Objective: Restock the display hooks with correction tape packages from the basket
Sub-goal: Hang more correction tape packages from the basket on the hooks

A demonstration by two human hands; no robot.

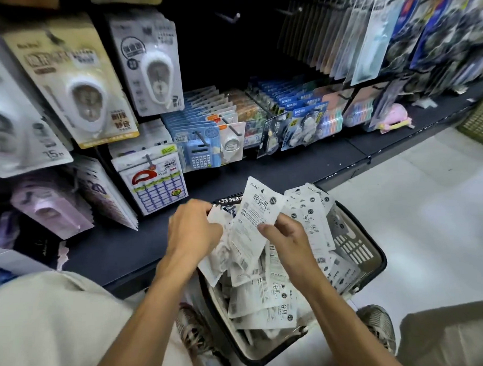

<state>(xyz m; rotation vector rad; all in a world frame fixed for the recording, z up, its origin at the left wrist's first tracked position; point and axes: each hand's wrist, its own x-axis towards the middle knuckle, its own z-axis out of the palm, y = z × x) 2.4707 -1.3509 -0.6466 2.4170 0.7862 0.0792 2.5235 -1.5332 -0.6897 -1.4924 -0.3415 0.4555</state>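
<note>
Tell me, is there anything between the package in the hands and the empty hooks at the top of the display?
Nothing visible blocks it. The right hand and the left hand hold a white package above the basket. The bare hooks stick out from the dark back panel, with open space below them down to the shelf.

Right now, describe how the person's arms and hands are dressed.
Both forearms are bare from elbow to wrist, with no sleeves in view. The left hand and right hand wear no gloves, and no watch, ring or bracelet shows. Light beige cloth covers the knees, and worn patterned shoes show below.
</note>
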